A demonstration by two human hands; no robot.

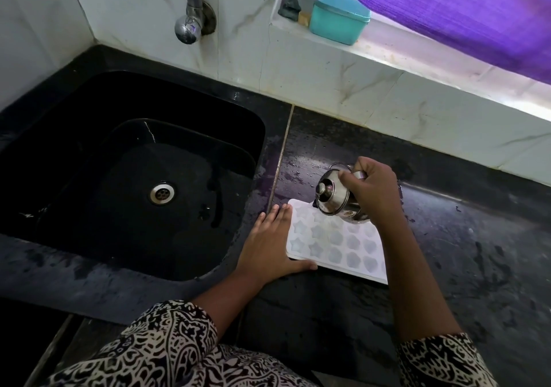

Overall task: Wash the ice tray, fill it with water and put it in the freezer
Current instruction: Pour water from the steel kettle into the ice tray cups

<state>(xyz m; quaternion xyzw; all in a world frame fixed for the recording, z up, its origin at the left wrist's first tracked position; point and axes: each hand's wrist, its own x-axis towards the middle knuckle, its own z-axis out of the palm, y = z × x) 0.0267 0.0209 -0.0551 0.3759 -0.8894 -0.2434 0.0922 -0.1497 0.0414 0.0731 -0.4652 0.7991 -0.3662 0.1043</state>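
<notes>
Head view. Steadying ice tray [337,243], flat on wet counter [447,237] beside sink [119,163], with left hand [268,246], fingers straight along its edge. Gripping tilted steel kettle [334,197] in right hand [372,186] above far corner. Judging tray light, floppy, slippery: lifting level by both ends.

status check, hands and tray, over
Left hand flat against ice tray left edge, tray on counter. Right hand grips steel kettle, tipped over tray's far end. No pour visible; nothing blocking.

Head camera looks down, close over countertop [465,237].
</notes>
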